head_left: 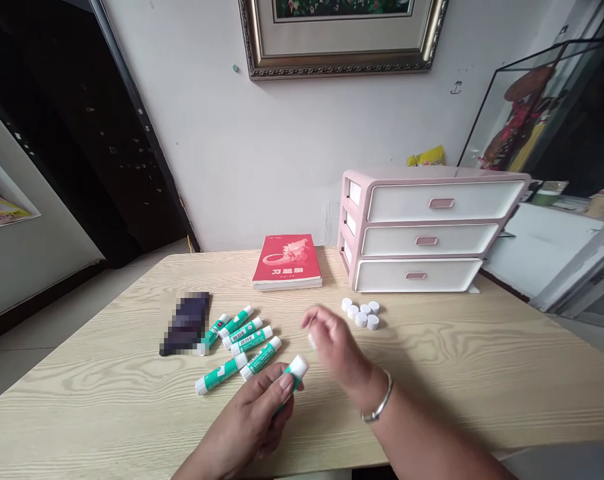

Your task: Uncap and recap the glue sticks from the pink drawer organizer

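My left hand [262,407] is closed around a green glue stick [296,371] with its white end pointing up and to the right. Beside it, my right hand [335,347] is raised, fingers curled and slightly smeared by motion. A small white cap [312,341] shows partly under its fingertips, apart from the glue stick. To the left lie several more green-and-white glue sticks [252,341], roughly side by side on the wooden table [132,400]. Beyond my right hand stands a loose cluster of several white caps [361,319].
A red book [288,260] lies at the table's back edge near the wall. Right of it stands a pink-and-white drawer unit [427,241]. A dark flat item [195,323], partly pixelated, lies left of the glue sticks. A framed picture [342,67] hangs above.
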The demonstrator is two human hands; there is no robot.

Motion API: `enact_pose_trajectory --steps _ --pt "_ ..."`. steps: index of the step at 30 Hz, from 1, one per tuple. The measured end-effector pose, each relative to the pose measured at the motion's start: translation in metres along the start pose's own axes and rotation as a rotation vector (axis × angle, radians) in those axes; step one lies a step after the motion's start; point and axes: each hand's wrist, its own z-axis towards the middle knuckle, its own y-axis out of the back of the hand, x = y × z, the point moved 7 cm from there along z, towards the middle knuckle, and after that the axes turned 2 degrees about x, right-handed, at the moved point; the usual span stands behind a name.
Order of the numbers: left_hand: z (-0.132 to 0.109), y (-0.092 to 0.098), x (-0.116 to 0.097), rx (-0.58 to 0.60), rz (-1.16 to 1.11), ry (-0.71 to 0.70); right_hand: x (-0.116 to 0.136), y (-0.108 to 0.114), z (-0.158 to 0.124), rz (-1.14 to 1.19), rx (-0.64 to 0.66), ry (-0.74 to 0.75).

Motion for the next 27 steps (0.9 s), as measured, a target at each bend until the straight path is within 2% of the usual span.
enact_pose_trajectory --steps 1,3,5,8,11,13,15,21,24,27 --pt "-0.002 0.004 0.001 -0.008 0.048 -0.001 -0.005 0.021 0.006 -0.001 -0.128 -0.011" --pt "-0.005 0.023 0.0 -0.165 0.246 -0.076 -0.009 0.064 0.012 -0.026 -0.371 -0.005" --pt "-0.007 0.037 -0.002 -0.3 0.464 -0.152 -0.009 0.1 0.01 -0.148 -0.503 0.009" --pt "-0.005 0.047 0.001 -0.417 0.616 -0.24 -0.012 0.138 -0.001 -0.422 -0.581 -0.067" --pt "-0.001 0.048 0.008 -0.441 0.655 -0.261 -0.026 0.163 -0.015 -0.636 -0.572 -0.253" --pt "0.001 0.048 0.011 -0.439 0.677 -0.25 -0.034 0.173 -0.022 -0.72 -0.535 -0.344" --pt "0.002 0.05 0.014 -0.438 0.694 -0.243 -0.039 0.175 -0.025 -0.782 -0.482 -0.366" --pt "0.005 0.055 0.017 -0.476 0.728 -0.308 -0.056 0.163 -0.024 -0.824 -0.348 -0.355" --pt "0.004 0.054 0.016 -0.498 0.745 -0.341 -0.058 0.16 -0.026 -0.807 -0.365 -0.347" --pt "0.002 0.051 0.013 -0.499 0.751 -0.346 -0.044 0.158 -0.032 -0.829 -0.426 -0.307"
